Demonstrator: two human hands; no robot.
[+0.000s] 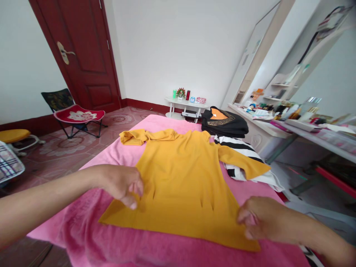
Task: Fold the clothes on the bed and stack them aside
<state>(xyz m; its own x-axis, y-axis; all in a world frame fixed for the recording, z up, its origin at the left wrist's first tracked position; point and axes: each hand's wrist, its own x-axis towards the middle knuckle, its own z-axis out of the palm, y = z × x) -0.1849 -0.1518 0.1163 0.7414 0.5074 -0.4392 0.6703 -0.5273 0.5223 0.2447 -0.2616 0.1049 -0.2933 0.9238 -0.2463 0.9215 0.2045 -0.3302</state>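
Hidden: left hand fingertips curling under, grip unclear.
Right hand: pinching yellow shirt hem corner.
Edges: shirt hem lying near pink blanket edge.

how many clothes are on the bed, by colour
yellow top, spread flat with both hands at its lower edge: 1
black top, folded: 1
black and white striped garment, partly under the yellow sleeve: 1
total: 3
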